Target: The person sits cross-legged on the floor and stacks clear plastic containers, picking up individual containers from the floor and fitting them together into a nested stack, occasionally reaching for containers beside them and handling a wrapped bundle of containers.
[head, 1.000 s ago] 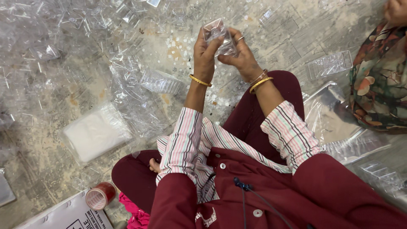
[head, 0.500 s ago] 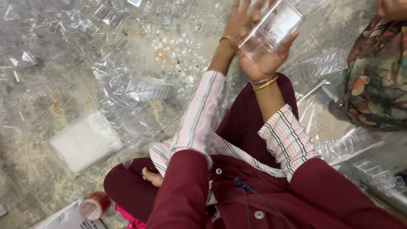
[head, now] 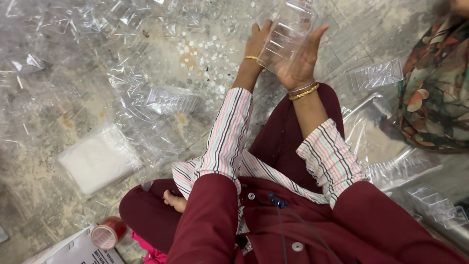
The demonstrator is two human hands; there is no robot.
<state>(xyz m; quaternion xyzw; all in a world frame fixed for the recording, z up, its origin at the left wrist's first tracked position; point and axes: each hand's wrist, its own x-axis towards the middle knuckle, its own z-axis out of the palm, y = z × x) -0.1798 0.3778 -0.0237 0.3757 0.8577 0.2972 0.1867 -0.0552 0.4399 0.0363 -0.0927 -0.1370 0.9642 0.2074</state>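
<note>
Hands raised around a clear plastic tray

Clear plastic tray point(head: 288, 34) held up above the lap, between both hands, ribbed compartments showing through. Right hand point(head: 300, 63) cupped under and behind it, fingers point(head: 317, 36) spread wide along its side, a gold bangle at the wrist. Left hand point(head: 257, 41) partly hidden behind the tray; touching its far edge by the look of it, though whether gripping or only steadying cannot be told.

Scattered across the floor point(head: 58, 98): many crumpled clear bags and wrappers, another ribbed tray point(head: 172, 99) lying loose to the left, one more point(head: 376, 76) to the right near a seated co-worker's patterned sleeve point(head: 435, 93). White packet point(head: 97, 159) and roll of brown tape point(head: 108, 233) at lower left.

Judged from this: one tray in hand, not visibly bagged or sealed; plenty of loose trays and wrappers left.
</note>
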